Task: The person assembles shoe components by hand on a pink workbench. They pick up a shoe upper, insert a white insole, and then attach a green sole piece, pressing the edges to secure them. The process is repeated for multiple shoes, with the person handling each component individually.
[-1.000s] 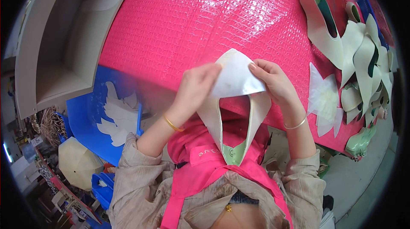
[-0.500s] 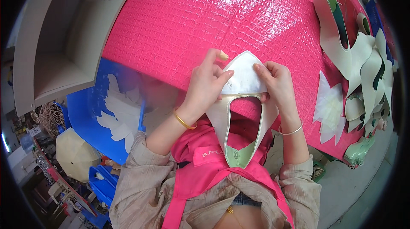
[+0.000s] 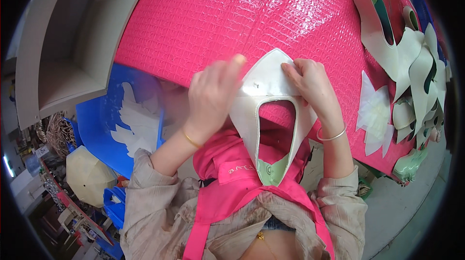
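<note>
The cream shoe upper [image 3: 269, 96] runs lengthwise from between my hands toward my body, my right hand [image 3: 310, 83] pinching its far end, my left hand [image 3: 211, 96] pressing alongside.

Pink table and what is lying around it

A pink quilted table cover [image 3: 208, 13] is spreading out beyond the hands; cream cut pieces [image 3: 411, 61] are piling up well to the right of the right hand, with flat white pieces [image 3: 375, 112] lying just beside that wrist. A blue bin [image 3: 111, 129] holding white cutouts is sitting left of the left hand, near a beige umbrella [image 3: 87, 175].
</note>
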Tool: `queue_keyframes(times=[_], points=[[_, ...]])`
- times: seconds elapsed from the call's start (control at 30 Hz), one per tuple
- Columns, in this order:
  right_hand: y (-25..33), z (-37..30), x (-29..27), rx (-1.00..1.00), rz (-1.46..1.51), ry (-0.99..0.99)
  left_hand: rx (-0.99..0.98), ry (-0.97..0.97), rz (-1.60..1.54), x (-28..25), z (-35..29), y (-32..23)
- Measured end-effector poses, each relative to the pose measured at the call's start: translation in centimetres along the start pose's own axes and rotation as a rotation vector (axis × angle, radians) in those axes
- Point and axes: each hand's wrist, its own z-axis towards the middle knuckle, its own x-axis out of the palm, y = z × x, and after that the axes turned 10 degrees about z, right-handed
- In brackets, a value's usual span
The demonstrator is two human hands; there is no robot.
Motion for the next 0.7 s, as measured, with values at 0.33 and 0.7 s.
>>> queue_keyframes(times=[0.33,0.7], points=[[-5.0,-3.9,-4.5,0.071,-0.330,-0.105,0.205,0.220,-0.256,0.0,0.1,-1.4],[-5.4,-8.4,-2.3,-0.457,-0.467,0.164,0.539,0.217,-0.107,-0.3,-2.9,3.0]])
